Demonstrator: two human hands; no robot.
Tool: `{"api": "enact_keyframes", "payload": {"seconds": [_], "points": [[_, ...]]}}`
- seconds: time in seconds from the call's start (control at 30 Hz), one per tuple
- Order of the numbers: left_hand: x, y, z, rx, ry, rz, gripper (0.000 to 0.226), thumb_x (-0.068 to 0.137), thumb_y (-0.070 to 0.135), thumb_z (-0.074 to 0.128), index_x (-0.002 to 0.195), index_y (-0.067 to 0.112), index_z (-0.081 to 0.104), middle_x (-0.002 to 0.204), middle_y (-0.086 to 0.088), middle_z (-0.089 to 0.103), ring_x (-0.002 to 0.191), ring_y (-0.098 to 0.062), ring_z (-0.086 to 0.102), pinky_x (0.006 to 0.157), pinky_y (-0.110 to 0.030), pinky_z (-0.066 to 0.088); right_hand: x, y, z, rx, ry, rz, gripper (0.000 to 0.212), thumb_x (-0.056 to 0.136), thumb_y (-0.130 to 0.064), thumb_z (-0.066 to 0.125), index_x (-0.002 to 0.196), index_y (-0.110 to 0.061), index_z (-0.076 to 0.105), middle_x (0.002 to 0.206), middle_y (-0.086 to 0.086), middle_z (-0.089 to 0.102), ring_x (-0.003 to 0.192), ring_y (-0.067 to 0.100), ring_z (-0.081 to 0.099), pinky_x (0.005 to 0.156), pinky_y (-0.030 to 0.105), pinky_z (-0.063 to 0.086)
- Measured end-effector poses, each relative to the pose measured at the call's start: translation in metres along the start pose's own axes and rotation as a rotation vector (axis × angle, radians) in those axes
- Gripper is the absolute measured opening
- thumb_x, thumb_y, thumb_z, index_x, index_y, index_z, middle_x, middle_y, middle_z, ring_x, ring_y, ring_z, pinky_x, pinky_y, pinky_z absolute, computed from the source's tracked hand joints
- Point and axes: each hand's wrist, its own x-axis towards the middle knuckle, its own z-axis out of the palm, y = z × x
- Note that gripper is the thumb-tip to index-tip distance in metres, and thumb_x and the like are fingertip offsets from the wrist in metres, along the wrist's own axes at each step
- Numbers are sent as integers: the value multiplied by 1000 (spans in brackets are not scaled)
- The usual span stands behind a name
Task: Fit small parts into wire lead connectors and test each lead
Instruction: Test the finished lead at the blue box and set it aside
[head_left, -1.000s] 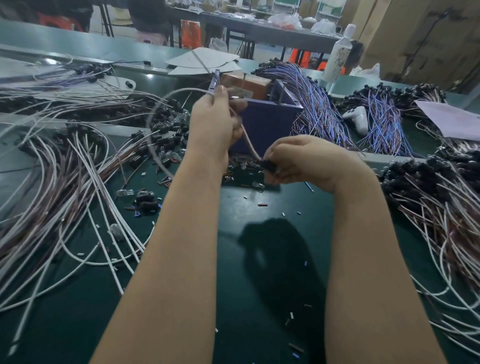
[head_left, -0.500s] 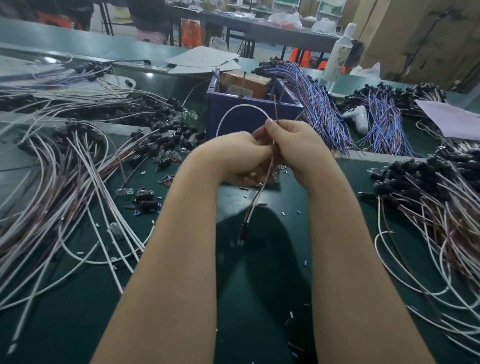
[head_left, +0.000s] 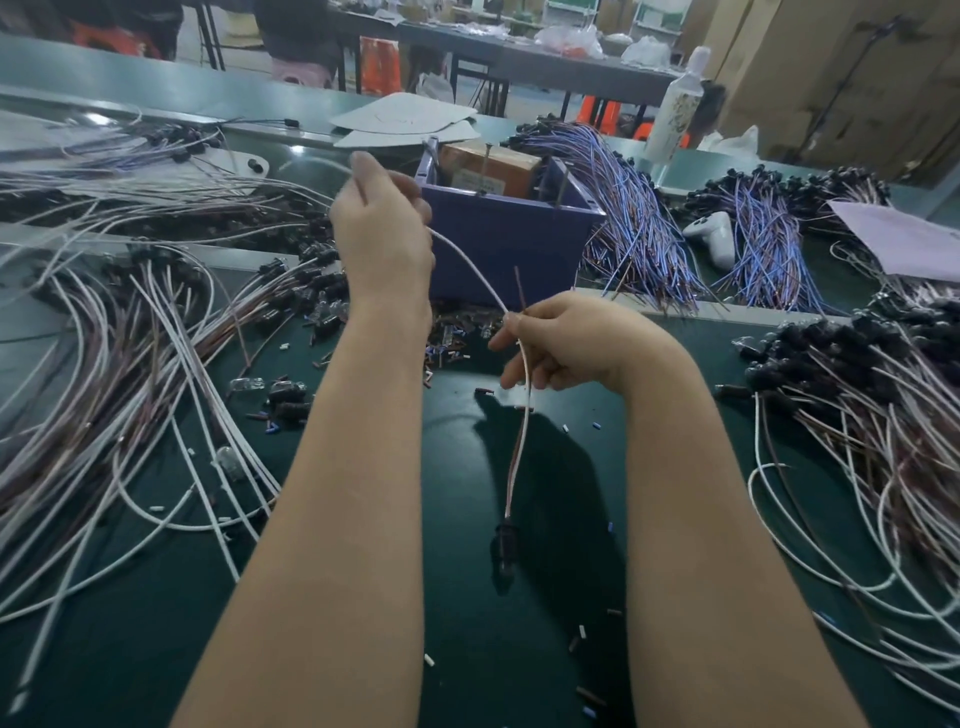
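Fingers, right hand — thumb and forefinger pinch one wire lead mid-length. Left hand: curled round its white end, raised beside the blue box. Connector: black, dangling free below my right hand, above the green mat. Hazards, as I judge them — a slack pinch lets the lead slide through; the swinging connector snags the heap of leads to my right; whether its small part is seated, I cannot tell.

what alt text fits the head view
Two bare hands hold one white wire lead over a green table: the left hand raised, the right hand pinching it lower, its black connector dangling below. Heaps of similar leads lie on both sides, a blue box behind.
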Motion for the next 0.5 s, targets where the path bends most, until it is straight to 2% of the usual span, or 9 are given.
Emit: {"api": "enact_keyframes", "payload": {"seconds": [0.07, 0.13, 0.2, 0.23, 0.3, 0.37, 0.43, 0.5], "points": [[-2, -1, 0, 324, -146, -13, 42, 104, 34, 26, 72, 16, 46, 57, 4, 42, 43, -6, 34, 40, -17, 28, 3, 0, 3, 123, 88, 45, 29, 103, -31, 36, 98, -13, 59, 68, 10, 67, 47, 12, 58, 45, 18, 50], [-7, -4, 1, 724, -376, -55, 44, 104, 32, 28, 74, 12, 53, 61, -4, 51, 47, -15, 42, 44, -24, 36, 8, 2, 5, 157, 166, 53, 29, 104, -30, 33, 106, -13, 56, 68, 13, 64, 48, 16, 58, 49, 22, 52], [-11, -10, 5, 979, -543, -66, 44, 104, 29, 29, 89, 2, 60, 86, -21, 64, 58, -29, 50, 59, -37, 47, 11, 4, 8, 94, 169, 39, 29, 104, -30, 31, 111, -13, 54, 66, 12, 63, 42, 13, 56, 51, 24, 50], [-12, -13, 7, 1023, -558, -64, 44, 104, 30, 28, 95, 1, 60, 101, -23, 65, 62, -30, 53, 66, -37, 48, 13, 4, 10, 58, 144, 31, 29, 104, -29, 32, 111, -13, 54, 66, 11, 63, 40, 12, 54, 51, 24, 49], [-12, -19, 9, 1005, -491, -68, 52, 103, 37, 25, 104, -1, 60, 112, -23, 63, 85, -33, 61, 78, -35, 48, 15, 5, 13, 31, 118, 25, 27, 104, -28, 34, 107, -12, 55, 66, 10, 62, 41, 13, 53, 51, 24, 50], [-8, -24, 12, 894, -416, -84, 55, 103, 36, 22, 114, -3, 58, 119, -25, 60, 110, -38, 57, 91, -39, 45, 19, 5, 13, 57, 179, 21, 27, 103, -27, 36, 101, -9, 57, 70, 12, 59, 44, 15, 56, 49, 24, 51], [-5, -24, 15, 738, -369, -55, 42, 101, 23, 25, 108, -5, 56, 119, -31, 57, 111, -44, 53, 93, -46, 44, 22, 6, 14, 118, 252, 12, 26, 103, -21, 37, 89, -8, 54, 68, 12, 55, 50, 18, 59, 50, 26, 53], [-5, -24, 16, 629, -299, -4, 30, 98, 16, 28, 98, -1, 53, 117, -35, 55, 108, -47, 53, 91, -50, 44, 24, 7, 17, 184, 282, -11, 17, 101, -11, 39, 91, -6, 51, 64, 11, 54, 53, 19, 59, 52, 24, 54]]}}
